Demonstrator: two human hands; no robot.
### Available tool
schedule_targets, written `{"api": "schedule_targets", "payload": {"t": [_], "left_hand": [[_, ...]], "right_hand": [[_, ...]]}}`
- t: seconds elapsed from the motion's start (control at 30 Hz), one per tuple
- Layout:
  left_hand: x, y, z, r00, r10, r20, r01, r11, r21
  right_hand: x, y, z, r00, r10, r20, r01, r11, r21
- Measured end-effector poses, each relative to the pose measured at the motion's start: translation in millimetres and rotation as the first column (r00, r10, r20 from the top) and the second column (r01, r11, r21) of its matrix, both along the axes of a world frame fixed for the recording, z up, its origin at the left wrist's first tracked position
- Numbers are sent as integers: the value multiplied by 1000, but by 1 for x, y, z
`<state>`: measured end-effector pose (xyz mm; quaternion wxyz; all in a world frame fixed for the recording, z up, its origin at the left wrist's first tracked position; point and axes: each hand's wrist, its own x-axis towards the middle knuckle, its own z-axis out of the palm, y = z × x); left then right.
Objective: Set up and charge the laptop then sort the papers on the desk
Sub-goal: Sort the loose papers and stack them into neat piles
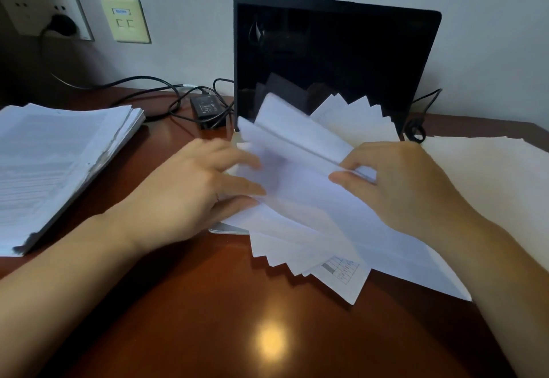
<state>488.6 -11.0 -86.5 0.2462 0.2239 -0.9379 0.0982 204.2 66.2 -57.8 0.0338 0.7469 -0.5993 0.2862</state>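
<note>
A: Any writing legible?
B: None; the thick stack (59,154) at left shows only blurred grey lines.
A: The hands?
B: The fanned papers (312,223) lie over the base of the open black laptop (335,50); the left hand (190,187) touches them with straight, spread fingers; the right hand (410,187) pinches one thin white sheet.

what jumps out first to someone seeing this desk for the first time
The fan of loose papers in the middle of the desk draws the eye first: the right hand pinches its upper sheets and the left hand touches its left edge. Behind it the open laptop stands with a dark screen, and a thick stack of printed pages lies at the desk's left.
</note>
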Motion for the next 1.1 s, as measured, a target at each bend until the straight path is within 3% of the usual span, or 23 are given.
{"api": "schedule_targets", "payload": {"t": [0.1, 0.23, 0.53, 0.6, 0.8, 0.97, 1.1], "left_hand": [[-5, 1, -5, 996, 18, -93, -15, 999, 40], [-7, 3, -2, 982, 76, -176, -66, 996, 64], [0, 8, 8, 949, 94, -302, -56, 990, 133], [7, 9, 13, 962, 67, -266, -15, 981, 192], [16, 5, 11, 999, -17, 43, -2, 918, 396], [14, 8, 12, 998, -58, 34, 41, 927, 373], [12, 7, 10, 1000, -4, -16, 8, 964, 265]], "right_hand": [[9, 2, -4, 988, 147, 36, -151, 980, 131], [20, 4, -9, 973, 232, -4, -226, 950, 214], [17, 2, -8, 983, -19, -184, 48, 987, 154], [11, 0, -11, 984, -83, -160, 101, 989, 105], [-1, -5, -18, 986, -158, -45, 161, 985, 65], [-2, -7, -19, 991, -134, -16, 135, 989, 53], [-1, -6, -18, 999, -43, -3, 43, 998, 51]]}}
